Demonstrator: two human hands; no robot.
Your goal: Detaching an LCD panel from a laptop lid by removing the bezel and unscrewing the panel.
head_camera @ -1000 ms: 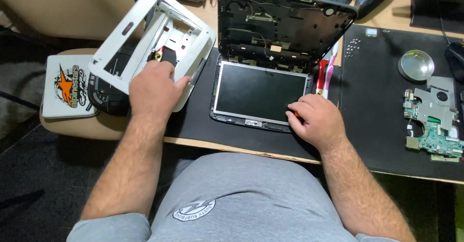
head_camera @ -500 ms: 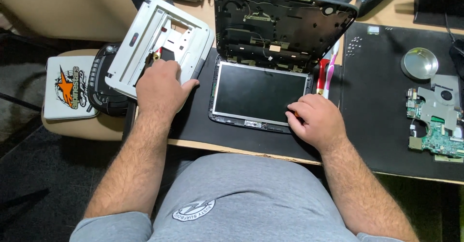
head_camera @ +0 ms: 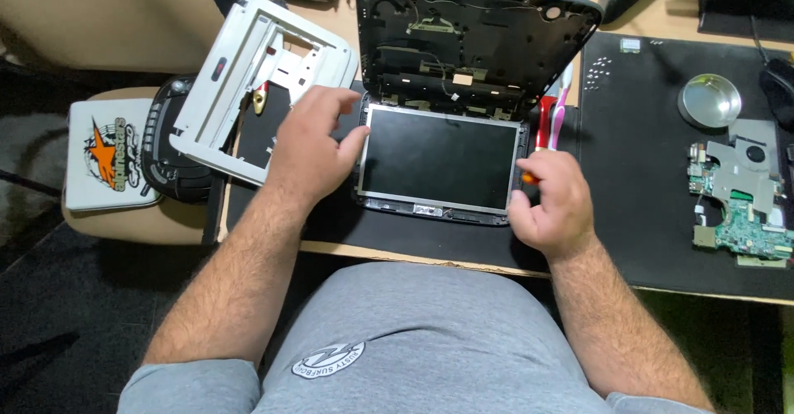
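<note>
You've got 2 hands in view: left hand [head_camera: 310,145] and right hand [head_camera: 550,203]. 1 screen panel [head_camera: 438,157], 1 black lid shell [head_camera: 475,33], 1 white plastic frame [head_camera: 256,79]. 1 round metal dish [head_camera: 710,100], 1 circuit board [head_camera: 740,207]. 2 black mats on the bench: 1 under the panel [head_camera: 331,220], 1 on the right [head_camera: 645,149]. 1 white box w/ orange star sticker [head_camera: 107,153].

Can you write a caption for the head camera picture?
Left hand touches screen panel, right hand at its other edge.
</note>
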